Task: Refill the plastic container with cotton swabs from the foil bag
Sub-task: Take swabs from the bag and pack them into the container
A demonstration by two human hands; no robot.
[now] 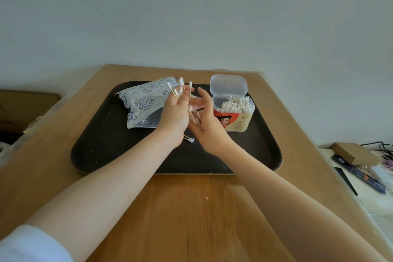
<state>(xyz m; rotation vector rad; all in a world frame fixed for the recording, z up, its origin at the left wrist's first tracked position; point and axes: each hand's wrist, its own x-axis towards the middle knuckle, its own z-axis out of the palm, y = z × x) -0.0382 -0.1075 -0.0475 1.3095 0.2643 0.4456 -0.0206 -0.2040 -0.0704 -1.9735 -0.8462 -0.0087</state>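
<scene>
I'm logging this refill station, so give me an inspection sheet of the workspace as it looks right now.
Surface: wooden table with a dark tray.
Job's things: foil bag lying on tray; container lid open, swabs inside; two loose swabs on tray.
Clutter: small white speck on table.
Hands: left hand grips a bunch of swabs; right hand open beside it.
Cables: dark cables far right.
Surroundings: plain wall; cardboard box on side surface.
</scene>
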